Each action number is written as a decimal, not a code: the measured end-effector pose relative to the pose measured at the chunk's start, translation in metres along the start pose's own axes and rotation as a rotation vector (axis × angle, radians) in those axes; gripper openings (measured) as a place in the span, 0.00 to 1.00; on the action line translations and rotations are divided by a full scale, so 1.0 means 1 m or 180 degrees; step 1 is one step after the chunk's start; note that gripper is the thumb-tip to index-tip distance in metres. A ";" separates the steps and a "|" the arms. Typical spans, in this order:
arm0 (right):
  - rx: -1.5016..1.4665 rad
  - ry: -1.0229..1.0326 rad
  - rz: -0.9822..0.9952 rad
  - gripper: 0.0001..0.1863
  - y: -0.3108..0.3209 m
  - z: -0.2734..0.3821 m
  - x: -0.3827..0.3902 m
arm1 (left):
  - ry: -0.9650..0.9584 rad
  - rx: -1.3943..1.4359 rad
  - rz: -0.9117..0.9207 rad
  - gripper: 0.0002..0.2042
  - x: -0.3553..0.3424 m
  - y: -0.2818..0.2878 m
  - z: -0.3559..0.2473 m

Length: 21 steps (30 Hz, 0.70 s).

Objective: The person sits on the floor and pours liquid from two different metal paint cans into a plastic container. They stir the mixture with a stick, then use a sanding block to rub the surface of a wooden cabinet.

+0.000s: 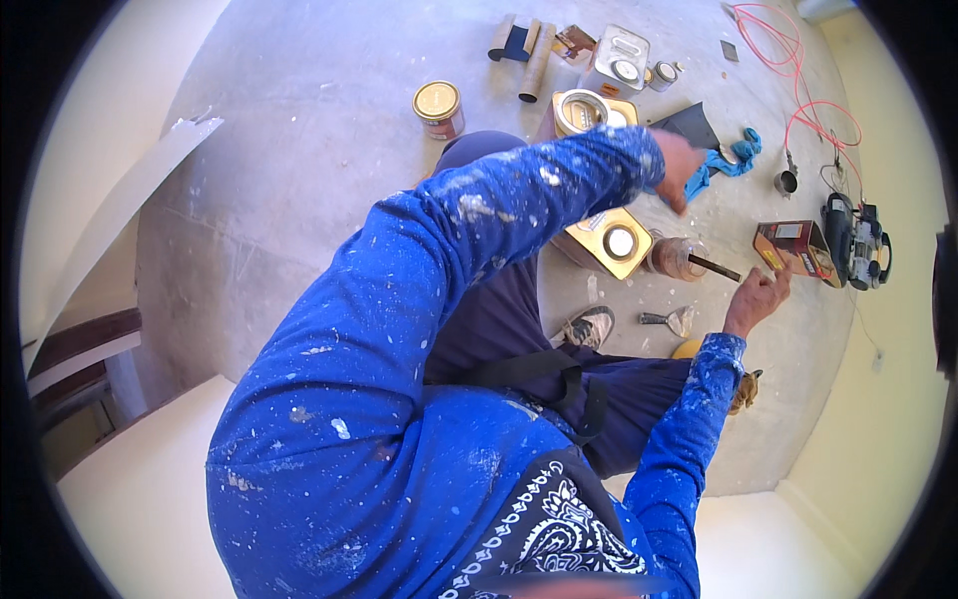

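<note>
My right hand [758, 299] has its fingers closed round the near end of a dark, flat stick [715, 268]. The stick's other end reaches a glass jar [677, 257] with brownish contents. Stretched across in front of me, my left hand [679, 170] hangs downward; blur hides how its fingers lie. Closest to it are a blue glove or cloth [736, 162] and a dark sheet [689, 126]. Beside the jar stands a gold rectangular can [611, 245] with a round cap. Another gold can under my left sleeve carries a roll of tape [583, 112].
A round gold-lidded tin [438, 108] stands farther left. Beyond are a metal can [621, 58] and a cardboard tube [537, 62]. A putty knife [669, 319] lies near my shoe [587, 327]. At right are a box [796, 250], a compressor [856, 240] and a red hose [795, 60].
</note>
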State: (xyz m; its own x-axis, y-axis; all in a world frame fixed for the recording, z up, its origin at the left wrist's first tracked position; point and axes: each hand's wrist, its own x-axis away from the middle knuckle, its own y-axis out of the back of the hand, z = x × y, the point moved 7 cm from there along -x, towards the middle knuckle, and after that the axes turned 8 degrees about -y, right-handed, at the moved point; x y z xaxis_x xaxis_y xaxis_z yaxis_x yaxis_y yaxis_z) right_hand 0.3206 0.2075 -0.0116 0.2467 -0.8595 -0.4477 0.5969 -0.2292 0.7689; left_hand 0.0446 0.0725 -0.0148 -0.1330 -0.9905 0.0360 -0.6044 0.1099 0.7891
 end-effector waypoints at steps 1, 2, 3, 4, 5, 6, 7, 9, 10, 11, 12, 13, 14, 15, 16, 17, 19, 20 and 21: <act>-0.0105 0.0280 0.0278 0.28 -0.009 0.014 0.004 | -0.0055 0.0112 -0.0206 0.45 -0.001 0.014 0.002; -0.0426 -0.0079 0.0719 0.26 -0.027 0.016 0.007 | -0.0025 0.0068 -0.0361 0.44 -0.002 0.024 0.007; -0.0813 -0.0022 0.1623 0.29 -0.056 0.028 0.021 | 0.0049 0.0009 -0.0507 0.44 -0.002 0.031 0.013; -0.0866 0.0095 0.2090 0.35 -0.083 0.040 0.041 | -0.0049 0.0072 -0.0482 0.45 -0.007 0.031 0.013; -0.0642 0.0714 0.2475 0.45 -0.102 0.058 0.062 | 0.0032 0.0070 -0.0354 0.46 -0.009 0.027 0.019; -0.0200 0.1737 0.2422 0.52 -0.120 0.081 0.085 | 0.0086 0.0013 -0.0292 0.46 -0.012 0.025 0.021; 0.0050 0.1852 0.2571 0.59 -0.132 0.084 0.103 | 0.0094 0.0011 -0.0248 0.46 -0.016 0.023 0.023; 0.0689 0.2379 0.2739 0.66 -0.153 0.096 0.134 | 0.0293 -0.0042 -0.0214 0.45 -0.019 0.020 0.026; 0.0947 0.2425 0.2742 0.65 -0.160 0.100 0.140 | 0.0350 -0.0055 -0.0229 0.45 -0.020 0.019 0.026; 0.1061 0.2594 0.2568 0.64 -0.161 0.107 0.144 | 0.0350 -0.0114 -0.0225 0.44 -0.022 0.020 0.025; 0.1173 0.2440 0.2724 0.63 -0.165 0.108 0.142 | 0.0342 -0.0179 -0.0216 0.44 -0.023 0.021 0.024; 0.1198 0.2335 0.2844 0.62 -0.168 0.109 0.139 | 0.0301 -0.0242 -0.0258 0.44 -0.024 0.022 0.021; 0.1081 0.2316 0.2834 0.62 -0.168 0.113 0.133 | 0.0362 -0.0321 -0.0247 0.43 -0.025 0.023 0.021; 0.1183 0.2336 0.2982 0.61 -0.172 0.113 0.129 | 0.0353 -0.0324 -0.0331 0.43 -0.025 0.025 0.020; 0.1143 0.2398 0.2969 0.60 -0.173 0.115 0.122 | 0.0325 -0.0371 -0.0393 0.42 -0.026 0.027 0.018; 0.1150 0.2443 0.3146 0.59 -0.177 0.113 0.117 | 0.0296 -0.0418 -0.0455 0.42 -0.028 0.029 0.016; 0.1037 0.2395 0.3139 0.61 -0.182 0.108 0.100 | 0.0334 -0.0408 -0.0487 0.41 -0.031 0.031 0.016; 0.1045 0.2331 0.3270 0.62 -0.185 0.102 0.095 | 0.0366 -0.0418 -0.0453 0.41 -0.032 0.031 0.016; 0.1005 0.2292 0.3227 0.63 -0.184 0.098 0.087 | 0.0347 -0.0414 -0.0493 0.41 -0.033 0.033 0.016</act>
State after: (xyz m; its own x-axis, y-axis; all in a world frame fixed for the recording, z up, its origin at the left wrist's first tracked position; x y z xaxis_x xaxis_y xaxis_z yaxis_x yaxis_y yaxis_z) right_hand 0.1574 0.1301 -0.1475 0.8966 -0.2953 0.3299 -0.2809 0.1966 0.9394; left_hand 0.0166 0.1099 0.0005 0.0435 -0.9986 -0.0312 -0.5038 -0.0489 0.8624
